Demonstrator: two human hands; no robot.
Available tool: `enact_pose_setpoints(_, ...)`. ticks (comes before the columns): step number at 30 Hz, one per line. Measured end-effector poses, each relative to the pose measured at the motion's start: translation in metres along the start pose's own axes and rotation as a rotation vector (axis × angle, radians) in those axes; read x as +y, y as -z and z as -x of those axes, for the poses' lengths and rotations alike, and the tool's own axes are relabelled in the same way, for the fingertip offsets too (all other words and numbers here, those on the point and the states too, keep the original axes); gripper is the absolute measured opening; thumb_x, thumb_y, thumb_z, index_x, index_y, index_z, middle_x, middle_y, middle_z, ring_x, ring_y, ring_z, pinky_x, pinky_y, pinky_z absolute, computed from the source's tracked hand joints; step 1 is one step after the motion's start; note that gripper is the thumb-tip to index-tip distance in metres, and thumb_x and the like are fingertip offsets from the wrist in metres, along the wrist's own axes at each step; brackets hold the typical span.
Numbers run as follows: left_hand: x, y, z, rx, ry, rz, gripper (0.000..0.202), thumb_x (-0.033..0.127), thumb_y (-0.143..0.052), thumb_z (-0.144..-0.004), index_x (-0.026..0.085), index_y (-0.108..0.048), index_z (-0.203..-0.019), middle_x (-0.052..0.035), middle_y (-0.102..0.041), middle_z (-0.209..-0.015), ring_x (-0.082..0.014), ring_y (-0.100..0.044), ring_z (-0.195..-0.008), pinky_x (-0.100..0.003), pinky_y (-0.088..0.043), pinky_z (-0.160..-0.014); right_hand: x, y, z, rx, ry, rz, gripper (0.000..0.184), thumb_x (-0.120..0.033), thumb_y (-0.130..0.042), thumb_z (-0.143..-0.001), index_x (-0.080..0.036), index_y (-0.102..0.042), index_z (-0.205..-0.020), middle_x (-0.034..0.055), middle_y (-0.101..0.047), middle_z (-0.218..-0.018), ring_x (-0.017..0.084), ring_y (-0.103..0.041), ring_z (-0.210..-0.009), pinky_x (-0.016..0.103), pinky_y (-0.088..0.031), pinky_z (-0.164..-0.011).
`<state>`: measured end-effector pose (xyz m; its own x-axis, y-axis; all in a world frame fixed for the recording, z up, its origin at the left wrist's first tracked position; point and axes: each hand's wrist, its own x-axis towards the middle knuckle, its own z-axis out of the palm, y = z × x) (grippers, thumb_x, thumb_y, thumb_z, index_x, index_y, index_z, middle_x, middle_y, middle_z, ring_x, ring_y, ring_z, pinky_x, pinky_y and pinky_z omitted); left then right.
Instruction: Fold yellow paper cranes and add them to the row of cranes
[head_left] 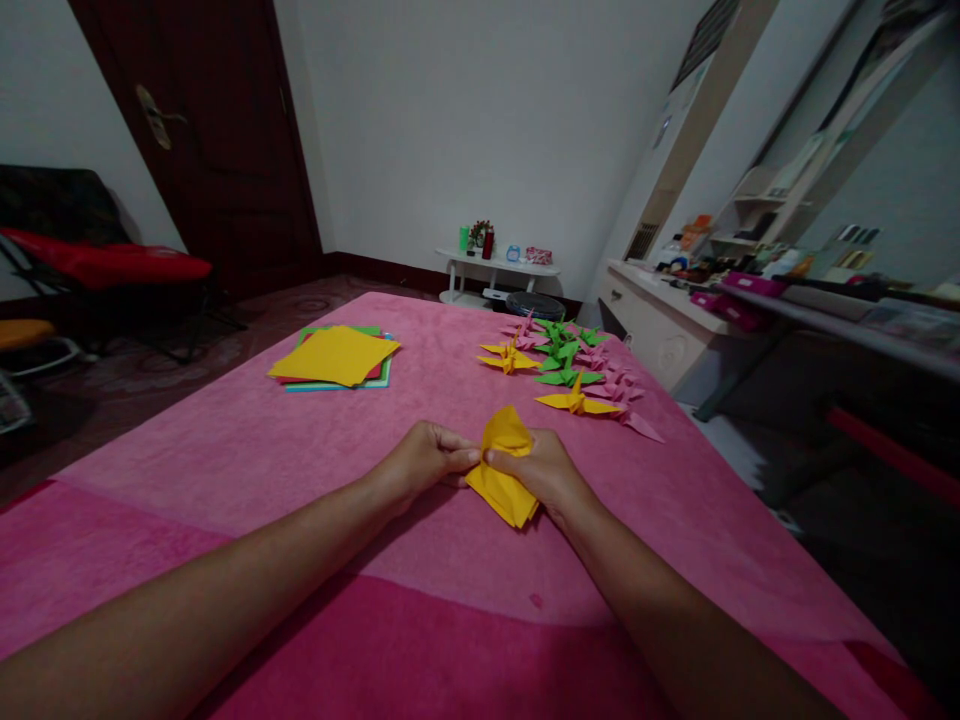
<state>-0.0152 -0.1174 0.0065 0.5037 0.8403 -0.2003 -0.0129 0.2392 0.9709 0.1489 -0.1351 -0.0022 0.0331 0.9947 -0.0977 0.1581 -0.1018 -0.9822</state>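
A partly folded piece of yellow paper (pixel 504 465) lies between both hands on the pink cloth (pixel 225 460). My left hand (pixel 424 462) pinches its left edge with closed fingers. My right hand (pixel 544 472) grips its right side, fingers curled over the paper. A stack of flat coloured sheets (pixel 335 356), yellow on top, lies further away to the left. Several folded paper cranes (pixel 570 370) in yellow, green and pink sit further away to the right.
A dark door (pixel 202 140) and a chair with a red cushion (pixel 105 265) stand at the left. A small white table (pixel 499 268) with small items is against the back wall. A cluttered desk (pixel 720 290) runs along the right.
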Motion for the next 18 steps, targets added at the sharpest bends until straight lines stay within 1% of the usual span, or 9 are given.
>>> enact_pose_setpoints(4, -0.0007, -0.0015, -0.0012, 0.058, 0.006, -0.015, 0.032, 0.037, -0.076, -0.054, 0.01, -0.071, -0.071, -0.0059, -0.068, -0.066, -0.0112, -0.058, -0.055, -0.022, -0.045, -0.057, 0.0038, 0.0, -0.0024, 0.046, 0.026, 0.124, 0.011, -0.023, -0.061, -0.058, -0.014, -0.058, -0.065, -0.0003, -0.06, -0.059, 0.012, -0.056, -0.051, 0.019, -0.042, -0.047)
enact_pose_setpoints(8, -0.0014, -0.0039, -0.0017, 0.105, -0.016, -0.018, 0.03, 0.035, -0.077, -0.053, 0.009, -0.07, -0.066, -0.0056, -0.067, -0.062, -0.0099, -0.056, -0.051, -0.021, -0.043, -0.053, 0.0065, -0.0001, -0.0034, 0.068, 0.053, 0.198, 0.009, -0.021, -0.059, -0.059, -0.014, -0.059, -0.066, 0.0003, -0.06, -0.059, 0.013, -0.057, -0.052, 0.018, -0.039, -0.045)
enact_pose_setpoints(12, -0.0004, -0.0062, -0.0013, 0.112, -0.024, -0.016, 0.027, 0.032, -0.077, -0.053, 0.009, -0.07, -0.064, -0.0056, -0.067, -0.06, -0.0104, -0.056, -0.05, -0.021, -0.043, -0.053, 0.0067, -0.0015, -0.0021, 0.09, 0.057, 0.224, 0.01, -0.018, -0.06, -0.057, -0.015, -0.06, -0.067, 0.0009, -0.062, -0.061, 0.014, -0.057, -0.053, 0.018, -0.038, -0.044)
enact_pose_setpoints(18, 0.0016, -0.0075, 0.0003, 0.121, -0.038, -0.041, 0.021, 0.028, -0.075, -0.055, 0.01, -0.069, -0.062, -0.0046, -0.067, -0.06, -0.0108, -0.057, -0.05, -0.021, -0.044, -0.052, 0.008, -0.0018, -0.0013, 0.11, 0.077, 0.266, 0.01, -0.015, -0.058, -0.056, -0.015, -0.061, -0.065, -0.0004, -0.061, -0.057, 0.013, -0.056, -0.05, 0.019, -0.037, -0.043)
